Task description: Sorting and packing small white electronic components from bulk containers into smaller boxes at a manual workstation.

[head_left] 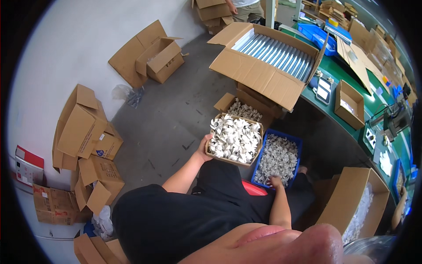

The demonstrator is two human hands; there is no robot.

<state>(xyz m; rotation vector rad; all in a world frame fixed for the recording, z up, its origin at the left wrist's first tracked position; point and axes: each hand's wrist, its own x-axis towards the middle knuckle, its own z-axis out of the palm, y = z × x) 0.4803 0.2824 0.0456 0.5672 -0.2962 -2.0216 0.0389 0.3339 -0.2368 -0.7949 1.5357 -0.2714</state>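
Observation:
My left hand (pixel 204 147) grips the left side of a small cardboard box (pixel 233 161) over my lap. It is heaped with white, finned, propeller-like parts (pixel 236 137). To its right is a blue plastic bin (pixel 300 152) full of smaller whitish-grey parts (pixel 277 160). At the bin's near edge my right hand (pixel 275 181) touches the parts, its fingers curled. What those fingers hold, if anything, is too small to make out. Behind the held box, an open carton (pixel 225 102) contains more of the small parts (pixel 244 110).
A large carton (pixel 255 75) of shiny tubes (pixel 277 48) stands ahead. The green workbench (pixel 334 115) curves along the right, bearing a small box (pixel 350 105) and a phone-like device (pixel 324 91). Another open carton (pixel 334 198) sits at my right. Cartons (pixel 83 127) line the left wall. A person (pixel 246 9) stands far off.

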